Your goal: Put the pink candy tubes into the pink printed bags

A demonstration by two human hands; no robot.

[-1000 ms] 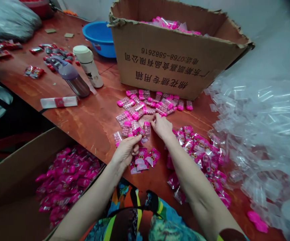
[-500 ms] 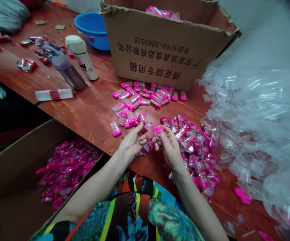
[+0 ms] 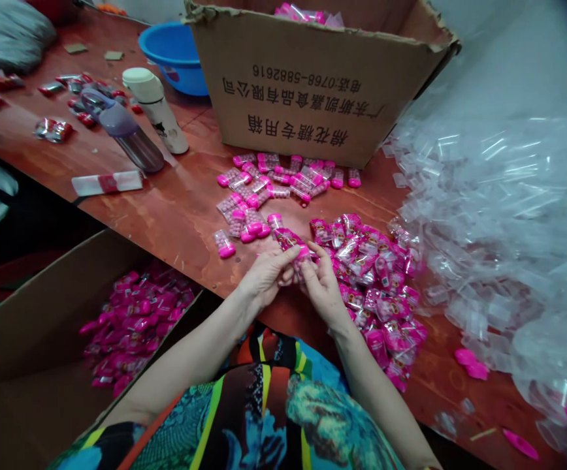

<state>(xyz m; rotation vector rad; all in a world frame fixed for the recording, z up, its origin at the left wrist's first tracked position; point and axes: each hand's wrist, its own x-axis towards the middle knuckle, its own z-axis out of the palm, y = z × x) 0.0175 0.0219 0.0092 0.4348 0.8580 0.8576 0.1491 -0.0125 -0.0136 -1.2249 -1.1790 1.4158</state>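
In the head view my left hand (image 3: 266,277) is closed with its thumb against a small pink printed wrapper (image 3: 287,239). My right hand (image 3: 321,284) pinches a small clear candy bottle (image 3: 304,252) with a pink cap. Both hands meet, and bottle and wrapper touch between the fingers; how far one is inside the other is hidden. Beyond the fingers lie loose candy bottles (image 3: 259,193) with pink caps and pale pink balls. Right beside my right hand is a heap of pink wrapped packs (image 3: 381,277).
A large cardboard box (image 3: 307,98) stands behind the bottles. Clear plastic pieces (image 3: 499,241) are piled at the right. At the left are a purple bottle (image 3: 124,134), a white flask (image 3: 159,111) and a blue basin (image 3: 176,55). An open carton (image 3: 33,333) below holds pink packs.
My hands have come together, bringing the candy bottle in my right hand against the wrapper at my left. The whole view has shifted slightly.
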